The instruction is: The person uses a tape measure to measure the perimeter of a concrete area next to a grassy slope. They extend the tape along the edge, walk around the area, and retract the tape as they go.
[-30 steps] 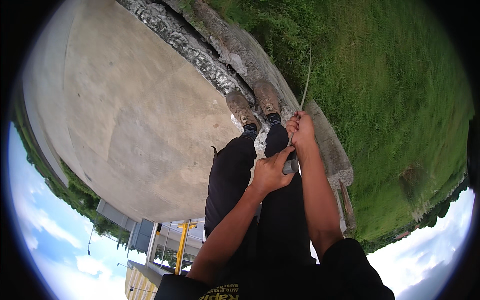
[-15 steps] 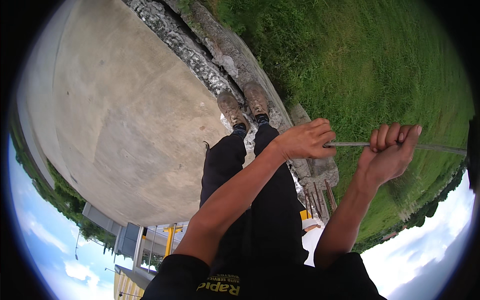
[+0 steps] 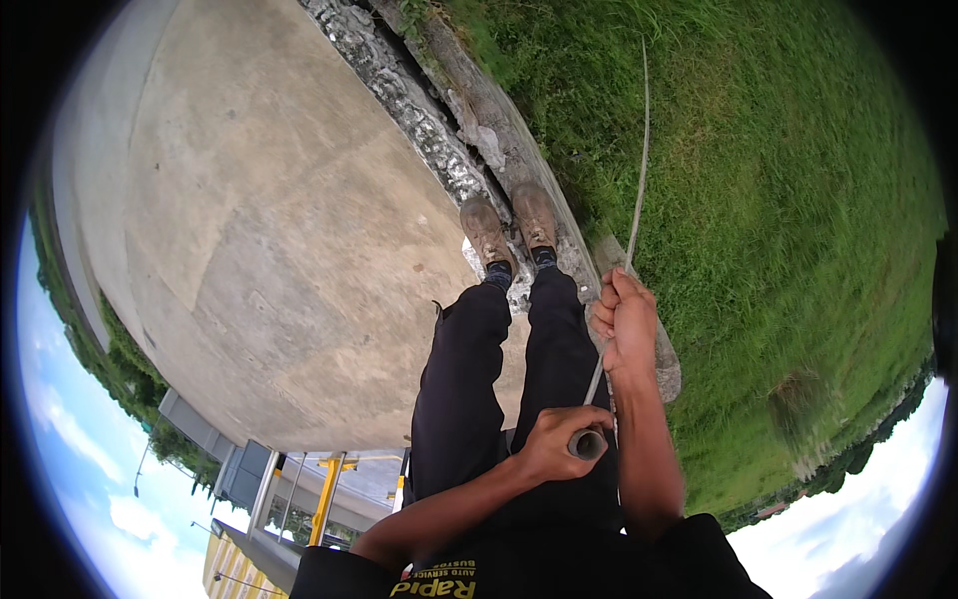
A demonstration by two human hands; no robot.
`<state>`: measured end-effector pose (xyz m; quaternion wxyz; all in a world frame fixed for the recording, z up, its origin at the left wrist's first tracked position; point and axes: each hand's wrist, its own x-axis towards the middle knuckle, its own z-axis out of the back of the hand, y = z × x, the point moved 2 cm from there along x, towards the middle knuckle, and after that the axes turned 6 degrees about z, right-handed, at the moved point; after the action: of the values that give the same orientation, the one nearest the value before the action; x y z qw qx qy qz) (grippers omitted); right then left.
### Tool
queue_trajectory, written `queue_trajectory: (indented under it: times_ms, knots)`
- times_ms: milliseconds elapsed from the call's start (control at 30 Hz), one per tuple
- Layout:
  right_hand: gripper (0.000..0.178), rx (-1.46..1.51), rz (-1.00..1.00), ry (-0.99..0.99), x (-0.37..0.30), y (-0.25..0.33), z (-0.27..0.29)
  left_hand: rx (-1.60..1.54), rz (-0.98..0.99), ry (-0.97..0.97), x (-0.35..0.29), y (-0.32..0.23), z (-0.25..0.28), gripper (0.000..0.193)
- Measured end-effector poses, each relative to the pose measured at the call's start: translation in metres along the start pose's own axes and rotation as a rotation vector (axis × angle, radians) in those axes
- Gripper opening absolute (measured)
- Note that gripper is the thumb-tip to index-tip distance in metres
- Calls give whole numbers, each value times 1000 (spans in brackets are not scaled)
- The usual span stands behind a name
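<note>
Person next to me's got a black short-sleeved top [image 3: 589, 561] with yellow lettering [image 3: 434, 587] on the front, dark long trousers [image 3: 461, 369], dark patterned socks [image 3: 499, 272] and brown lace-up shoes [image 3: 485, 228], kinda dusty-looking tbh. Left hand [image 3: 552, 441] and right hand [image 3: 629, 321] are both bare.

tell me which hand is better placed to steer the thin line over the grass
Probably the right hand: it grips the thin line farther out, nearer the grass. The left hand sits lower in view, holding a grey tube.
</note>
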<state>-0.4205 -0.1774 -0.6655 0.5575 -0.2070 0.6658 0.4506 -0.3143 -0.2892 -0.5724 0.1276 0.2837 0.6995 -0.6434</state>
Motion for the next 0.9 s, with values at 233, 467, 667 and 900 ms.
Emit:
queue_trajectory:
  times_ms: [233, 467, 667, 900]
  knots:
    - [21, -54, -160, 178, -44, -29, -24, -51, 73, -189, -51, -32, -5, 21]
    - [29, -431, 52, 324, -86, 49, -57, -297, -12, -38, -49, -57, -25, 18]
    - [46, -387, 252, 448, -81, 106, -104, -459, -63, 230, -45, -71, -28, 25]
    - [49, -629, 326, 429, -85, 101, -166, -342, -174, 48, -22, -84, 21, 57]
